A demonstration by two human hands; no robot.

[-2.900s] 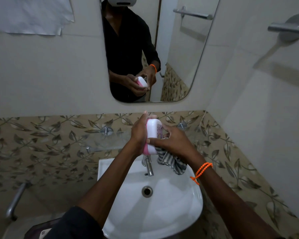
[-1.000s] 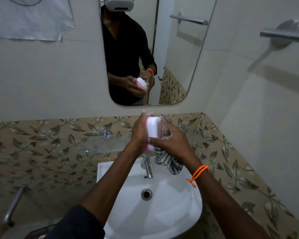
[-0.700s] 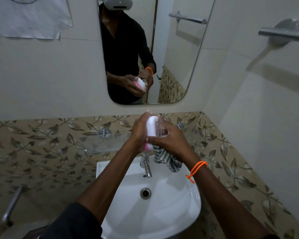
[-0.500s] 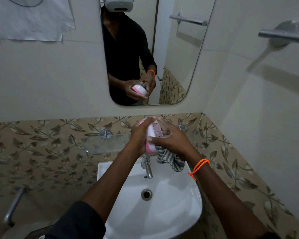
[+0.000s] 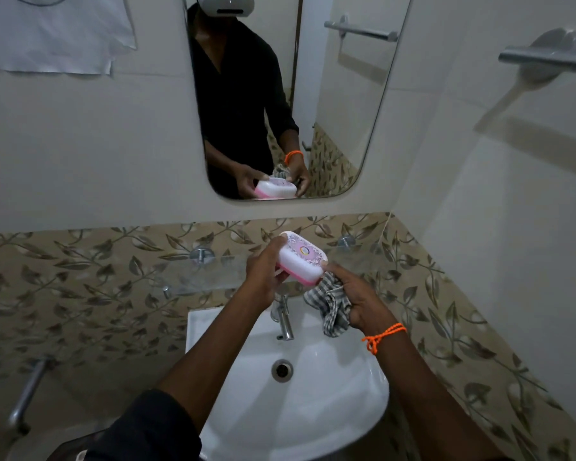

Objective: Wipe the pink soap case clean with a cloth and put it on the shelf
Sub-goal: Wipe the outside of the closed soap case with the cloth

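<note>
our left hand (image 5: 263, 269) grips the pink soap case (image 5: 301, 257) lid-up over the sink (image 5: 313, 410); right hand (image 5: 359, 297) clutches the striped cloth (image 5: 331, 302), fingertip touching the case.

No text, brand name or number can be read anywhere. The lid of the pink soap case (image 5: 301, 257) carries a small round multicoloured emblem amid a fine pattern, too small to make out. The white sheet (image 5: 52, 31) on the far left wall shows no legible writing.

Glossy plastic soap case (image 5: 301, 261) (checked cloth (image 5: 333, 304))
</note>
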